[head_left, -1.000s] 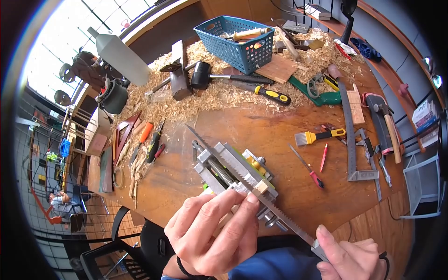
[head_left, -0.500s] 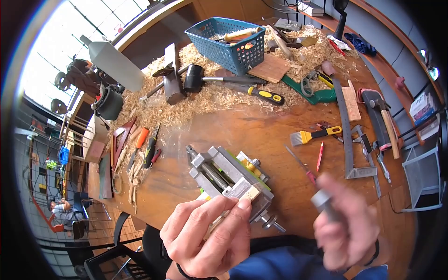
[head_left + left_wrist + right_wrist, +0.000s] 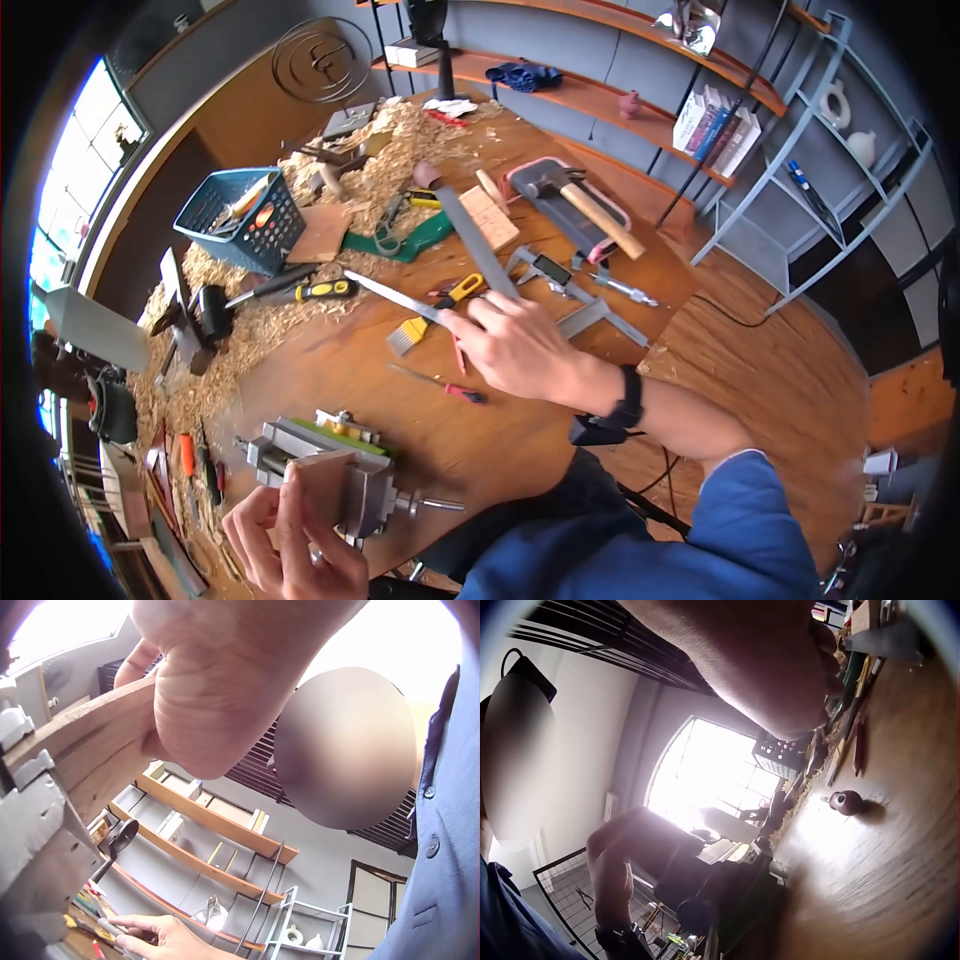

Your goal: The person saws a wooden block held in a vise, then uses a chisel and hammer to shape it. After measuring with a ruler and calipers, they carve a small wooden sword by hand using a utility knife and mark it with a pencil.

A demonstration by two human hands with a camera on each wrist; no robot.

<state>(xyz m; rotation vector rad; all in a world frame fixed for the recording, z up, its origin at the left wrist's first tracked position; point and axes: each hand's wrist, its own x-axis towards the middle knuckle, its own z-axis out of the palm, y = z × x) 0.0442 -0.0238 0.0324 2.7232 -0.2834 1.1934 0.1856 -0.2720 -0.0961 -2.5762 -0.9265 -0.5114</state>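
A small wooden board [image 3: 325, 482] stands in the jaws of a grey metal vise [image 3: 374, 492] at the near left of the table. My left hand [image 3: 290, 550] pinches the board's near edge between thumb and fingers. In the left wrist view the board [image 3: 105, 742] runs from the vise [image 3: 45, 840] to that hand's palm. Farther off to the right, my right hand [image 3: 515, 350] holds a saw with a narrow blade [image 3: 395, 296], its tip pointing to the far left. The fingers hide the saw's handle. A metal square [image 3: 478, 240] lies close beside this hand.
A yellow brush [image 3: 408, 335] and a red-handled screwdriver [image 3: 465, 394] lie near the right hand. Beyond are a digital caliper [image 3: 550, 270], a hammer [image 3: 600, 215] and a blue basket [image 3: 255, 235] among wood shavings. A shelf rack [image 3: 750, 240] stands past the table's right edge.
The saw has left the wood at the vise, and my right hand has carried it away to the far right. My left hand stays at the board. The head view has swung right.
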